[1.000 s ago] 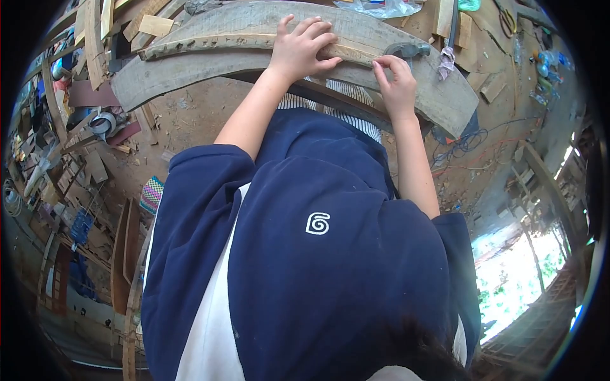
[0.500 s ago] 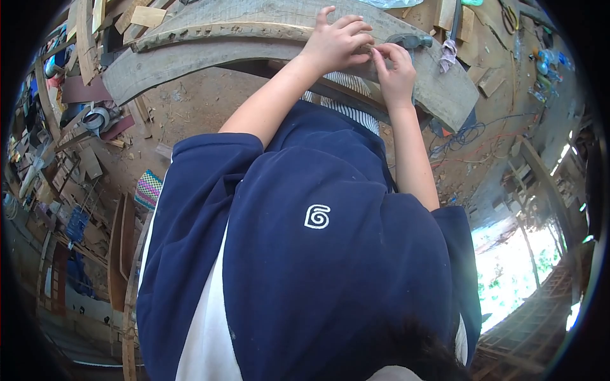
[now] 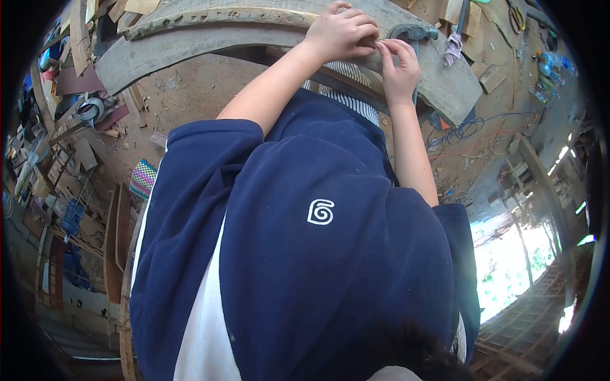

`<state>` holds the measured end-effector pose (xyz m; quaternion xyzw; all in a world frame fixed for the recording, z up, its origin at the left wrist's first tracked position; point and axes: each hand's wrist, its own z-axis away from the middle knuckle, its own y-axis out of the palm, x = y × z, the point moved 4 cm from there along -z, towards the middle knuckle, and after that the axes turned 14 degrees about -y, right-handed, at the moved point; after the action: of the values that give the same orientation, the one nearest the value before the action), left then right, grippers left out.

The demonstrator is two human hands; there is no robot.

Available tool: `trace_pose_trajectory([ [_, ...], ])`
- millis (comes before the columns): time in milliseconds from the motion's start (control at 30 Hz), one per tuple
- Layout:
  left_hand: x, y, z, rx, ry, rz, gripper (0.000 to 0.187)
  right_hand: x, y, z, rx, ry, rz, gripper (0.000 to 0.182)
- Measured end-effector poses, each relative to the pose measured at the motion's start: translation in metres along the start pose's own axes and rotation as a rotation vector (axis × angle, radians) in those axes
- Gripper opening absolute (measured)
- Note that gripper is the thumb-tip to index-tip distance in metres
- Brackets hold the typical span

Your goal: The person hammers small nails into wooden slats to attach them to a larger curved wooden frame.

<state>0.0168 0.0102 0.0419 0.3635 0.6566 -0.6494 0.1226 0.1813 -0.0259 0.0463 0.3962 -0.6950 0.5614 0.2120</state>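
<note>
My left hand (image 3: 340,33) is over a narrow, rough-edged wooden strip (image 3: 216,18) on a wide curved wooden plank (image 3: 149,60). Its fingers are bent, and the thumb and index meet the fingertips of my right hand (image 3: 401,70). That hand is closed in a pinch, palm side toward me. Whatever sits between the fingertips is too small and too covered to name. Just right of the hands a hammer (image 3: 413,32) rests on the plank, its head on top and the blue handle running down behind my right hand.
A tool wrapped in pale cloth (image 3: 453,49) lies beyond the hammer. Wood offcuts (image 3: 492,77), plastic bottles (image 3: 551,63) and scissors (image 3: 517,19) are at right. Tangled cable (image 3: 467,132) lies on the dirt floor. At left are a woven basket (image 3: 143,178) and piled scrap.
My left fingers have curled in a little more from a wider spread. Both hands stay together at the fingertips. The view has tilted slightly, so the plank sits higher.
</note>
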Motion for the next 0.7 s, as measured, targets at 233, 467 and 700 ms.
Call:
trace_pose_trajectory([
  [233, 0.000, 0.001, 0.001, 0.001, -0.012, -0.025, 0.031, -0.001, 0.003, -0.002, -0.036, -0.058, 0.055, 0.011],
  [467, 0.001, 0.004, 0.000, 0.017, -0.057, -0.052, 0.029, 0.001, 0.005, -0.006, -0.058, -0.066, 0.068, 0.010],
  [700, 0.004, 0.008, 0.001, 0.039, -0.058, -0.078, 0.028, 0.005, 0.009, -0.009, -0.005, -0.161, 0.106, 0.009],
])
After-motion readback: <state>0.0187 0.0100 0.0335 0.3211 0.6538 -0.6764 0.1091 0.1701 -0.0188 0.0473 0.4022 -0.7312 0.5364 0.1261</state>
